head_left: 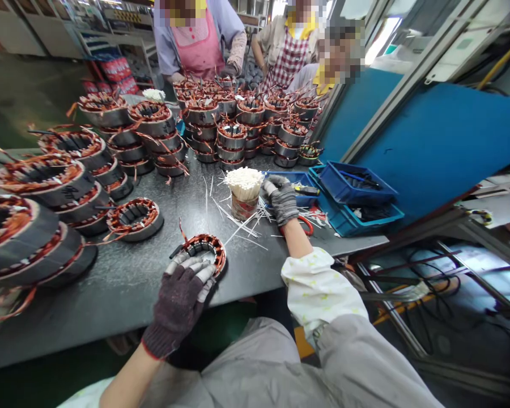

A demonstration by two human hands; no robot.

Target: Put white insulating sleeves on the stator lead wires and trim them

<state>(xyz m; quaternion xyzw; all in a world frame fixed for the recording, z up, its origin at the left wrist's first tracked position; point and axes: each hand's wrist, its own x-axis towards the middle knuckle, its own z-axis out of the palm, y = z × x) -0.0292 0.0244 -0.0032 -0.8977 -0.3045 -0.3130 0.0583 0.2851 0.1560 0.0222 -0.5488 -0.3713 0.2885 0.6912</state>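
My left hand [182, 294], in a dark maroon work glove with pale fingertips, grips the near left side of a motor stator [216, 249]. The stator is a ring with copper windings and dark slots, lying near the table edge. My right hand [280, 198], in a grey striped glove, is beside a bundle of thin white sticks [244, 181] standing in a round holder [243, 207]. Its fingers are bent together; what they hold, if anything, is hidden. Loose white sticks [246, 226] lie around the holder. Red-handled tool [306, 225] shows by my right wrist.
Stacked stators [68, 187] line the left side, and more stacks [232, 139] stand at the back. One single stator [135, 218] lies left of centre. Blue bins [357, 184] are at the right table edge, beside a blue panel [463, 130]. Several people stand across the table.
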